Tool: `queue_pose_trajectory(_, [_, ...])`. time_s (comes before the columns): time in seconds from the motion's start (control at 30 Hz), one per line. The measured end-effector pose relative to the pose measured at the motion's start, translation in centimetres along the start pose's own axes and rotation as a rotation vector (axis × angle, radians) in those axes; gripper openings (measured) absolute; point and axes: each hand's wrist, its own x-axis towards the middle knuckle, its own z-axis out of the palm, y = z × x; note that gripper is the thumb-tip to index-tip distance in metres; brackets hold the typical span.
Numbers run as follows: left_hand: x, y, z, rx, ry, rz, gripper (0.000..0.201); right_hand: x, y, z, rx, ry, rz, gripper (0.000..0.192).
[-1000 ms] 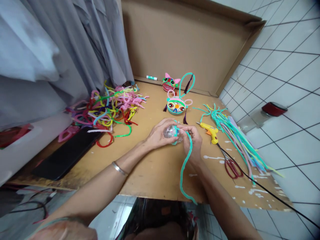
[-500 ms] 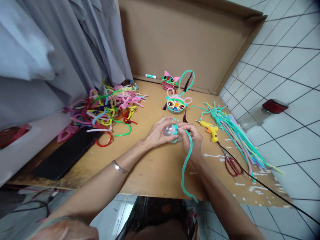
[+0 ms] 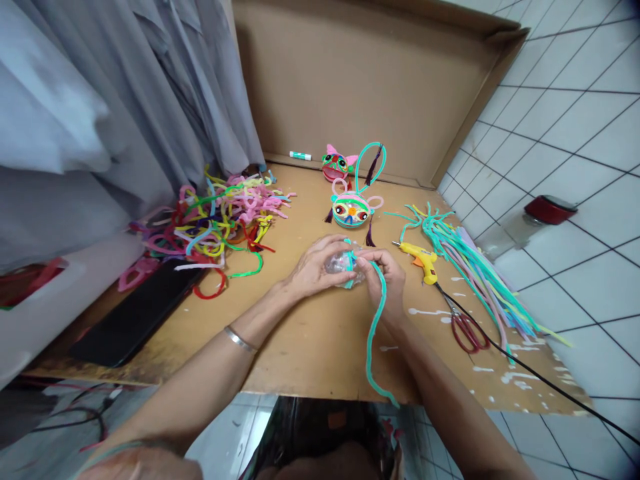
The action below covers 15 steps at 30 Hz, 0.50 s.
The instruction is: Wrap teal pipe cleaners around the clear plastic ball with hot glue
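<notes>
My left hand (image 3: 313,267) is closed round a clear plastic ball-like piece (image 3: 337,262), which looks like a bottle part. A turquoise pipe cleaner (image 3: 383,300) wraps round the middle of that piece. My right hand (image 3: 387,277) pinches this pipe cleaner against the side of the clear piece. Its loose end hangs in a curve down to the table's front edge. Just beyond my hands stands a finished animal-face ornament (image 3: 351,211) with pink ears, big eyes, purple tassels and a turquoise loop. Behind it sits a second one (image 3: 336,165), red and green with pink ears.
To the right lie a yellow glue gun (image 3: 423,260) with a black cord, red-handled scissors (image 3: 469,332) and a bundle of pipe cleaners (image 3: 475,273). On the left are a tangled heap of coloured pipe cleaners (image 3: 225,213) and a black flat object (image 3: 135,320). A glue stick (image 3: 300,156) lies by the cardboard (image 3: 370,87).
The clear piece has turned slightly in my hands, so the turquoise band shows nearer its middle. My hands have hardly moved; the view has shifted a little.
</notes>
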Motion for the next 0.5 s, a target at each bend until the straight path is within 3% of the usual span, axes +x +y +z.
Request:
queue_pose_trajectory(0.33, [0.16,0.02,0.21,-0.093,0.008,-0.012,0.053,0.24,-0.23,0.04,-0.028,-0.024,-0.038,0.018])
queue_pose_trajectory(0.5, [0.19,0.03,0.23,-0.112,0.018,-0.008,0.052,0.54,-0.5,-0.52,-0.063,-0.114,-0.044,0.016])
